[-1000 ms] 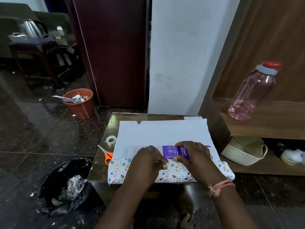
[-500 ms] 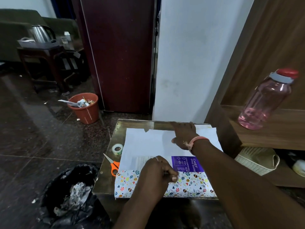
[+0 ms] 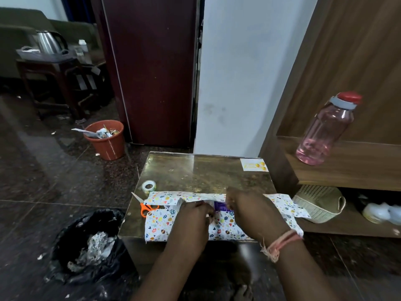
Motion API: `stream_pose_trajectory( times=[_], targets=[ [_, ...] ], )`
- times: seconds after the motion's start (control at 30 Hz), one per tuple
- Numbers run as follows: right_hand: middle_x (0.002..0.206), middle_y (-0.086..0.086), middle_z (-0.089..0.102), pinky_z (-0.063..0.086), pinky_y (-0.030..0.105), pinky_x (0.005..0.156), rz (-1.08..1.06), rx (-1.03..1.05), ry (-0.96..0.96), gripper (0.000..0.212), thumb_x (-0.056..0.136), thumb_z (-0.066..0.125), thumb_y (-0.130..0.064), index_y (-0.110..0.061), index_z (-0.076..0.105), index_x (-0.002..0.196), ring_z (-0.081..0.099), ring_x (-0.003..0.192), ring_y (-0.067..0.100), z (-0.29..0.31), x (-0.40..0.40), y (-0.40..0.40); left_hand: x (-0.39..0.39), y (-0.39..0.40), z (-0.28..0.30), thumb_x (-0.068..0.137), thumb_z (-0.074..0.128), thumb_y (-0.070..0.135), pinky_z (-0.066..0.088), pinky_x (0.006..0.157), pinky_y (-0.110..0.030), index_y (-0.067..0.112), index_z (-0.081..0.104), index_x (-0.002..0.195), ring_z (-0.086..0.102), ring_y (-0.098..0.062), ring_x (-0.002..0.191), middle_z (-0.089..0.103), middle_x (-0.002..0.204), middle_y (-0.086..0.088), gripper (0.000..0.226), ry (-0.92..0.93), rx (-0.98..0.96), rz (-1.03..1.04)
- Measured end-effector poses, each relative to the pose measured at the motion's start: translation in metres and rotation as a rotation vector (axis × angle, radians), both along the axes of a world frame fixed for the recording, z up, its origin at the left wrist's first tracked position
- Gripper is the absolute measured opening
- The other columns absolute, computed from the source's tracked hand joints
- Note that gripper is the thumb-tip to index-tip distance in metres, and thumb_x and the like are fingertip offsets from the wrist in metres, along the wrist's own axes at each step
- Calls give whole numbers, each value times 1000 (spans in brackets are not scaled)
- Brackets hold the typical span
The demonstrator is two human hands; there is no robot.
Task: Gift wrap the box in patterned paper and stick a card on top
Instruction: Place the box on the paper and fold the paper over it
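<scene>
Both hands down on the near edge of the desk (image 3: 195, 170), working the box (image 3: 221, 206), of which only a purple strip shows in the gap between them. Left hand (image 3: 193, 216) curled, fingertips pinching what looks like the edge of the near flap of patterned paper (image 3: 160, 222); right hand (image 3: 251, 207) curled over the far flap, drawing it toward the body, though exactly which fingers grip cannot be told from here. Paper thin, light and limp: sagging off the box ends to the left of the left hand and trailing past the desk edge to the right of the right hand, so likely to crease or tear if tugged at 1 point. Best taken along the straight edges, near the middle of the seam, with even tension from both sides. Box probably stiff card and light, flat enough to stay put under a pressing palm, yet free to slide on the glossy top. Tape roll (image 3: 148, 186) and orange-handled scissors (image 3: 144, 206) just left of the left hand, within easy reach for fixing the seam. Card (image 3: 253, 165) well beyond the right hand at the far corner, not yet needed. Seam still open; ends not yet folded.
</scene>
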State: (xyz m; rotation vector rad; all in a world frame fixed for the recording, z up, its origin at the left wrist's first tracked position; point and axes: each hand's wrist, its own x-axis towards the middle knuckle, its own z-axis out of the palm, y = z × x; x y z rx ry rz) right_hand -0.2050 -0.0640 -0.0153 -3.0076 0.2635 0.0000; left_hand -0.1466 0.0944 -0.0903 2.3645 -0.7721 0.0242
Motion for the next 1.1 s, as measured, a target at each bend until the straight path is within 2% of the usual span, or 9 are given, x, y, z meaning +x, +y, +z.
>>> stream_pose_trajectory(
  times=[0.07, 0.17, 0.3, 0.53, 0.7, 0.8, 0.9, 1.0, 1.1],
  targets=[
    [86, 4, 67, 35, 35, 61, -22, 25, -37, 20, 91, 52, -12, -26, 50, 105, 63, 82, 32, -13, -12, 1, -4, 5, -1, 85, 78, 37, 40, 98, -36, 30, 76, 96, 62, -24, 104, 70, 101, 5, 14, -89, 82, 152],
    [77, -3, 68, 27, 34, 65, -18, 36, -149, 17, 93, 58, -14, -29, 54, 99, 61, 74, 25, -27, -20, -1, -7, 16, 4, 72, 67, 80, 34, 91, -40, 33, 72, 99, 54, -26, 110, 67, 104, 5, 55, -100, 217, 414],
    [93, -4, 72, 33, 35, 73, 4, 84, -154, 24, 92, 54, -14, -31, 57, 109, 63, 89, 24, -22, -24, -2, -10, 18, 4, 59, 57, 96, 32, 101, -45, 30, 68, 114, 44, -31, 124, 62, 122, -6, 86, 19, 275, 541],
    [103, -3, 66, 41, 33, 77, -77, 254, -6, 54, 85, 45, 2, -37, 55, 122, 58, 101, 24, -25, -38, 4, -8, 18, -5, 58, 68, 89, 33, 107, -52, 3, 55, 132, 26, -41, 136, 34, 150, -23, 114, 209, 265, 690],
    [156, -1, 45, 22, 32, 120, -15, 225, 127, 88, 83, 40, 15, -35, 32, 155, 36, 146, 26, -18, -44, 0, 0, 29, -8, 57, 80, 78, 39, 103, -53, -4, 25, 142, 38, -46, 128, 35, 146, -27, 130, 223, 113, 710],
    [167, -14, 17, -1, 38, 127, 69, 266, 165, 96, 79, 41, 19, -34, 26, 158, 11, 156, 14, -28, -42, -4, 1, 35, 0, 68, 89, 50, 35, 105, -58, -1, 28, 141, 37, -50, 130, 36, 145, -31, 108, 189, 9, 794],
    [167, -15, 16, 0, 43, 127, 43, 333, 168, 96, 80, 42, 17, -39, 29, 157, 8, 156, 18, -49, -38, -14, -2, 43, 18, 72, 74, 1, 27, 112, -61, 8, 26, 147, 28, -50, 136, 24, 155, -27, 90, 36, -258, 889],
    [162, -19, 29, 6, 44, 128, 5, 407, 91, 85, 84, 48, 13, -41, 43, 149, 16, 155, 17, -57, -37, -16, 1, 53, 29, 63, 60, -6, 20, 120, -53, 15, 33, 151, 20, -35, 145, 25, 161, -15, 95, -139, -350, 657],
    [150, -23, 47, 12, 37, 127, -58, 457, 19, 72, 80, 55, 8, -39, 61, 135, 36, 146, 7, -55, -36, -18, 3, 50, 19, 68, 61, 30, 11, 125, -54, 24, 48, 147, 25, -35, 150, 42, 158, -10, 80, -250, -27, 242]
  ],
)
